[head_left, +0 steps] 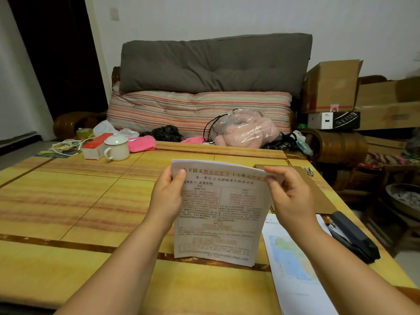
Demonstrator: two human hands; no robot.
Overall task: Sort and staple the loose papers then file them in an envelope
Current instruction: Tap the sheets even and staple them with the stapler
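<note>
printed white paper stack [218, 214], upright on yellow wooden table [68, 201]. left hand [167, 196] grips its left edge; right hand [288, 196] pinches top right corner. black stapler [354, 237] near right.

Looking forward and slightly down from head height across a yellow table [68, 201], wide-angle and bending the room's edges. Sitting close above both forearms, with the left hand [167, 196] and right hand [289, 196] near centre frame. Facing a cushioned bench [204, 87] against the far wall, just beyond the table. Being the only view, sharing nothing with another.
</note>
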